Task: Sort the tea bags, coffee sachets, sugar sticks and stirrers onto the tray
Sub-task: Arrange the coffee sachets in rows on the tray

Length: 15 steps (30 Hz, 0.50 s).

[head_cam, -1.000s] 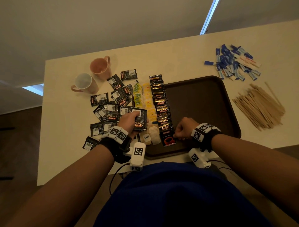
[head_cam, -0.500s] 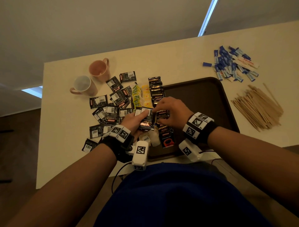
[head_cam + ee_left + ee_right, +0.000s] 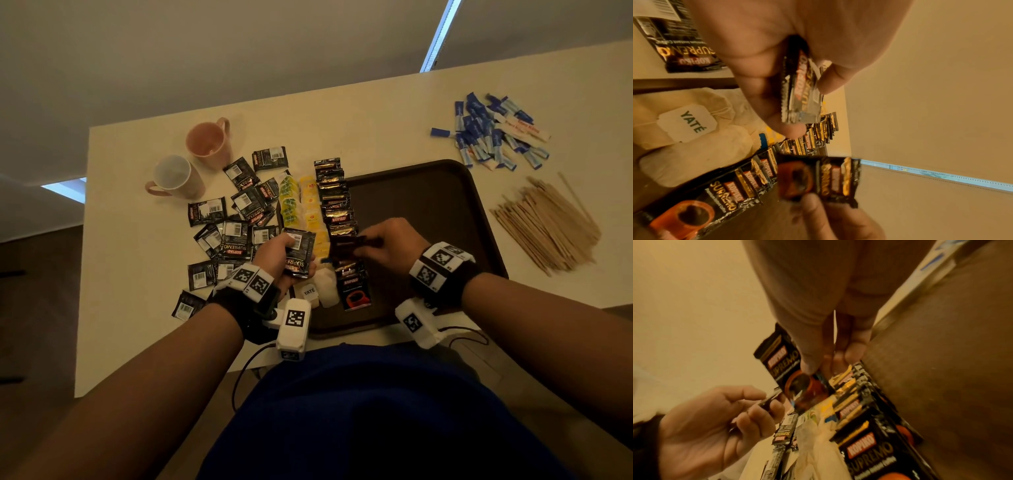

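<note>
Head view is showing us both hands over the near left part of the brown tray (image 3: 445,192), which is sitting on the counter (image 3: 342,130). Our left hand (image 3: 277,257) is curling its fingers round a small stack of coffee sachets (image 3: 299,253), holding it just above the tray's left edge. Our right hand (image 3: 390,243) is pinching a single sachet (image 3: 346,245) between thumb and fingers, over the row of sachets (image 3: 334,195) lining the tray. Tea bags (image 3: 303,202) are lying in columns just left of that row. More loose sachets (image 3: 236,219) are lying scattered on the counter to the left, near two mugs (image 3: 191,161). Sugar sticks (image 3: 493,137) and wooden stirrers (image 3: 544,222) are lying in piles on the counter right of the tray.
</note>
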Motion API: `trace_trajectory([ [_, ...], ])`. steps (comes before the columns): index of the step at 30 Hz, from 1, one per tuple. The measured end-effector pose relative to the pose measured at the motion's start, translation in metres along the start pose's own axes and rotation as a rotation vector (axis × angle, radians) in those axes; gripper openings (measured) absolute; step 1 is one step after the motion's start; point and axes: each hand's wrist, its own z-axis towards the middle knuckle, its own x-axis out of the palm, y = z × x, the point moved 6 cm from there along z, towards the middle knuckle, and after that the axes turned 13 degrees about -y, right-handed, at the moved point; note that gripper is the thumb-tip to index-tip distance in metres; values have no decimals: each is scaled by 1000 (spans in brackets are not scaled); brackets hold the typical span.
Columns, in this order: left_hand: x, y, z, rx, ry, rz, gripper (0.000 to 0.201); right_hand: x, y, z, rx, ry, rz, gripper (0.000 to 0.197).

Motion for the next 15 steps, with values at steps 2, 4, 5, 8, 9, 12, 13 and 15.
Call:
trace_trajectory([
  [2, -1, 0, 0, 2, -14, 4, 33, 7, -12, -10, 96, 164, -18, 7],
  [4, -1, 0, -1, 5, -18, 12, 31, 19, -19, -20, 145, 320, -54, 17],
  [5, -1, 0, -1, 5, -18, 13, 31, 26, -24, -25, 179, 384, -73, 20],
  [8, 0, -1, -1, 15, -17, 29, 29, 44, -38, -36, 266, 485, -125, 14],
  [9, 0, -1, -1, 18, -17, 36, 28, 48, -42, -37, 280, 489, -139, 12],
  [12, -1, -2, 0, 21, -23, 45, 26, 55, -51, -39, 294, 475, -177, 8],
  [13, -1, -2, 0, 22, -25, 44, 24, 55, -53, -39, 293, 460, -190, 7],
  [15, -1, -4, -1, 25, -24, 49, 19, 54, -56, -37, 286, 415, -213, 11],
])
